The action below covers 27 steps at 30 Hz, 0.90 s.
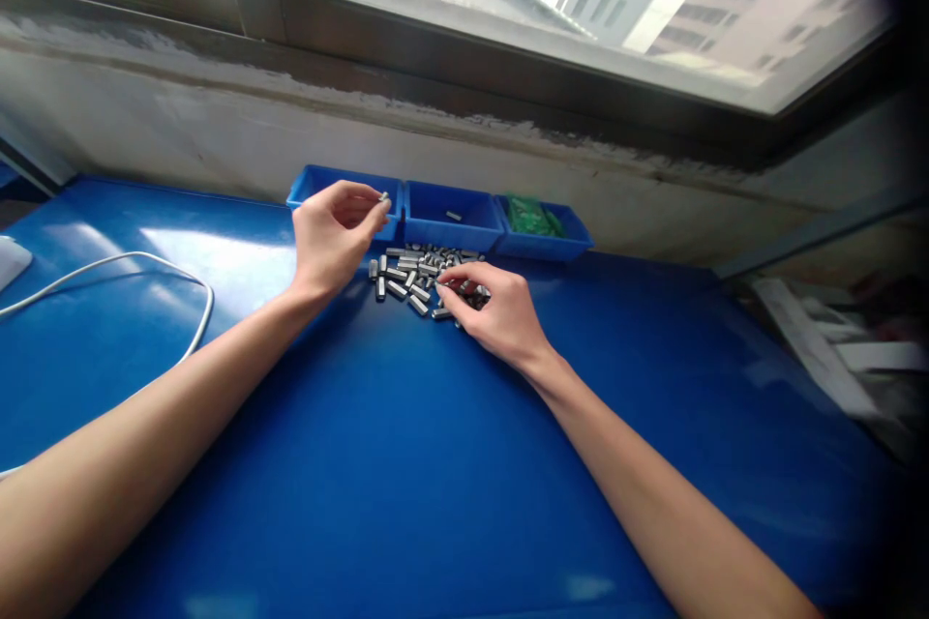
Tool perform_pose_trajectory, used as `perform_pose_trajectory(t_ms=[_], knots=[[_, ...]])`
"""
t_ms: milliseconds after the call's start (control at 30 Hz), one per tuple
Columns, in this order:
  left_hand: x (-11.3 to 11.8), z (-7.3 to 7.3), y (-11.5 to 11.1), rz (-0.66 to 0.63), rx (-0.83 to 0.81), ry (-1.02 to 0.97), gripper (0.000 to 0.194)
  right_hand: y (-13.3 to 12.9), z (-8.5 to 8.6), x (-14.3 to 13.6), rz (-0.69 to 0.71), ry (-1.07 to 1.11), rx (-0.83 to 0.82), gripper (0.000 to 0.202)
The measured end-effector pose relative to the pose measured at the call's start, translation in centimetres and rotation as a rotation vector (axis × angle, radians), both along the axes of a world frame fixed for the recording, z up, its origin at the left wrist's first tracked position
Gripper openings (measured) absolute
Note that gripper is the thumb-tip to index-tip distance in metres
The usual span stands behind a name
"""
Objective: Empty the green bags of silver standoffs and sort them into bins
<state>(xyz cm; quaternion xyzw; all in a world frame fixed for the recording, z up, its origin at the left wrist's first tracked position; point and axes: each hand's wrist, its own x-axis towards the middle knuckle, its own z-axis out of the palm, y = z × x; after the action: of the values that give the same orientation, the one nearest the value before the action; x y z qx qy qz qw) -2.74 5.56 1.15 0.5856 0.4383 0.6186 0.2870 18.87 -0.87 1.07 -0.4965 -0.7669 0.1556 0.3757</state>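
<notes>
1. Nearest, beneath both arms: surface (392,464).
2. Right hand (504,309) curled at the pile, thumb and finger nearly together; cannot tell whether gripping anything. Best to pinch from the edge, without raking neighbours.
3. Beside its fingertips: metal pieces (419,292), loosely heaped.
4. Left hand (326,232) raised at left bin (303,182), pinching small piece (384,197). Keep pinch light, fingers clear of rim.
5. Beyond right hand: middle bin (464,235), holding single piece (454,215); right bin (555,248), holding green plastic (533,216).

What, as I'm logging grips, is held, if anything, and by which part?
The left hand pinches a small piece; which part is too small to tell. Whether the right hand, at the metal pieces, holds one cannot be told.
</notes>
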Motion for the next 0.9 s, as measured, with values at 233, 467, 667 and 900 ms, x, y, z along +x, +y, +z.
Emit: perform_pose_trajectory(t_ms=[233, 467, 667, 900], knots=[[-1.0, -0.5, 1.3, 0.059, -0.089, -0.109, 0.030, -0.1, -0.3, -0.5, 0.058, -0.161, 0.087, 0.012], [0.1, -0.2, 0.2, 0.001, -0.047, -0.079, 0.029, 0.2, 0.3, -0.9, -0.003, -0.209, 0.031, 0.014], [1.3, -0.7, -1.2, -0.154, 0.001, 0.143, 0.025, 0.8, 1.8, -1.9, -0.031, -0.452, -0.004, 0.015], [1.2, -1.1, -1.4, -0.173, 0.026, 0.205, 0.026, 1.7, 2.4, -1.9, 0.001, -0.513, -0.041, 0.019]])
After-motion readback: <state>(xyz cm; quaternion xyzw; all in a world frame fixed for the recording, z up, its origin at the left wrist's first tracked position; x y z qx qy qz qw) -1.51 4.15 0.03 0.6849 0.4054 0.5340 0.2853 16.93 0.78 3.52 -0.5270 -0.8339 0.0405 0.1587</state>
